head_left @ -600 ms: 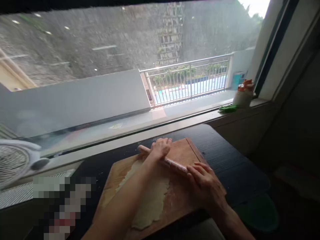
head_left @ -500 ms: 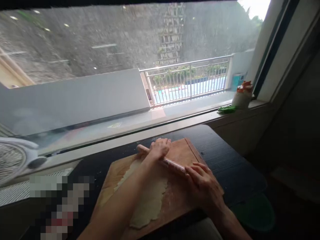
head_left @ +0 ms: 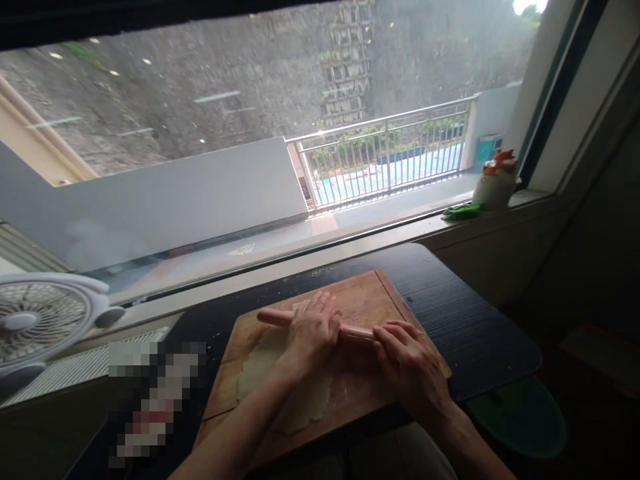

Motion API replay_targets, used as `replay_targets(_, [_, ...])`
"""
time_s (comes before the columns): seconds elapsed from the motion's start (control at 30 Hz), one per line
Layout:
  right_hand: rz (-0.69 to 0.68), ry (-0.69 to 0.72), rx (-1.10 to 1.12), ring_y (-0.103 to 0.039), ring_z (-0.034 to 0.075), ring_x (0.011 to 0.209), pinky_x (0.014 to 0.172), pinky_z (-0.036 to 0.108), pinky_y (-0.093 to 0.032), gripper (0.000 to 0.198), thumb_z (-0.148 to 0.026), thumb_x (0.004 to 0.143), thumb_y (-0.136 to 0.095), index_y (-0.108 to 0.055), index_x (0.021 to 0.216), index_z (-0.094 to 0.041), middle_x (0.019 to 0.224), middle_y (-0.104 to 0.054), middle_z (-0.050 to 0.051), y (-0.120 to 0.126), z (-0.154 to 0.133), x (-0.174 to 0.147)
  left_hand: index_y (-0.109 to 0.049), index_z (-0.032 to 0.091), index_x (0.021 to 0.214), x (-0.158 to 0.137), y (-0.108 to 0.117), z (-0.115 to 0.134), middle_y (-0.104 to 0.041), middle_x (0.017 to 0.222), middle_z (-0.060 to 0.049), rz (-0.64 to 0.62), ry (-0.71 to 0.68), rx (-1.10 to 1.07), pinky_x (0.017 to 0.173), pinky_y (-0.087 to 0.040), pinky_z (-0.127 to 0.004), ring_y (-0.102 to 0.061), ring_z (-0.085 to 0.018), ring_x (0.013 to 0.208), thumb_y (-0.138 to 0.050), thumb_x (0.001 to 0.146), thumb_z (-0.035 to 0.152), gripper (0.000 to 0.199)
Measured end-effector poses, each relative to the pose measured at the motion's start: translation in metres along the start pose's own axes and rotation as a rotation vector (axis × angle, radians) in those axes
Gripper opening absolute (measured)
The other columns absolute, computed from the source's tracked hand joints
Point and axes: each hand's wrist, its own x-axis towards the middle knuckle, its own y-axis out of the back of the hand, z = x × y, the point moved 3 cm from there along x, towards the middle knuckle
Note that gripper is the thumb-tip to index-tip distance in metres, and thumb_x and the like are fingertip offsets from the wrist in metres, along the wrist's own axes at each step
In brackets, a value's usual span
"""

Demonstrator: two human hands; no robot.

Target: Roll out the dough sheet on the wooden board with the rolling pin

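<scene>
A wooden rolling pin [head_left: 357,333] lies across the far part of a thin, ragged-edged sheet of dough [head_left: 305,410] on a wooden board [head_left: 357,393]. My left hand [head_left: 314,327] rests over the middle of the pin, fingers laid across it and thumb at its side. Around the pin's right end my right hand [head_left: 407,353] is closed, fingers bent. My left forearm and hand cover much of the dough. The pin's left end sticks out past my left hand.
The board sits on a black table [head_left: 455,327] below a window. A white fan [head_left: 47,327] stands at the left. On the sill are a white container with an orange top [head_left: 495,183] and a green cloth-like item [head_left: 461,212]. A green stool [head_left: 525,417] is at lower right.
The rolling pin's left end has come toward me and left, so the pin lies less slanted. Both hands stay on it. The view has shifted slightly.
</scene>
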Motion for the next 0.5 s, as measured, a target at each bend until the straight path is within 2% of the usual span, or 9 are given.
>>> replay_targets(0.13, [0.025,-0.042,-0.029,-0.044,0.02,0.109,0.093,0.036,-0.038,0.034,-0.022,0.085,-0.045,-0.051,0.118,-0.021,0.106,-0.058,0.004,0.0,0.003,0.001,-0.048,0.027,0.117,0.069,-0.016,0.002,-0.049,0.129,-0.002,-0.248,0.052,-0.061,0.099,-0.029,-0.04,-0.039,-0.019,0.121,-0.016,0.089,0.044,0.047])
replay_targets(0.27, [0.01,-0.045,-0.023,-0.044,0.02,0.109,0.093,0.035,-0.038,0.032,-0.022,0.085,-0.045,-0.051,0.117,-0.022,0.105,-0.059,0.003,-0.001,0.004,0.001,-0.054,0.021,0.106,0.116,-0.032,0.009,-0.057,0.115,-0.009,-0.283,0.097,-0.069,0.091,-0.035,-0.045,-0.048,-0.023,0.111,-0.019,0.087,0.048,0.049])
replay_targets(0.37, [0.011,-0.038,-0.017,-0.045,0.02,0.108,0.093,0.036,-0.038,0.03,-0.023,0.085,-0.046,-0.052,0.114,-0.022,0.102,-0.059,0.003,0.0,0.002,0.0,-0.054,0.019,0.104,0.118,-0.031,0.013,-0.057,0.116,-0.01,-0.246,0.102,-0.064,0.092,-0.033,-0.049,-0.045,-0.025,0.113,-0.022,0.087,0.046,0.045])
replay_targets(0.43, [-0.008,-0.014,-0.006,-0.044,0.021,0.109,0.092,0.037,-0.038,0.029,-0.023,0.084,-0.047,-0.053,0.113,-0.023,0.101,-0.06,0.002,0.0,0.0,-0.001,-0.053,0.021,0.108,0.103,-0.024,0.009,-0.055,0.119,-0.008,-0.216,0.105,-0.056,0.094,-0.031,-0.049,-0.042,-0.024,0.116,-0.022,0.088,0.042,0.043])
replay_targets(0.5, [-0.037,0.01,0.011,-0.044,0.021,0.109,0.092,0.037,-0.038,0.028,-0.023,0.084,-0.047,-0.054,0.112,-0.024,0.1,-0.06,0.002,0.001,-0.002,-0.002,-0.052,0.023,0.111,0.075,-0.013,0.0,-0.053,0.123,-0.005,-0.168,0.102,-0.041,0.097,-0.03,-0.047,-0.04,-0.023,0.119,-0.021,0.089,0.038,0.041])
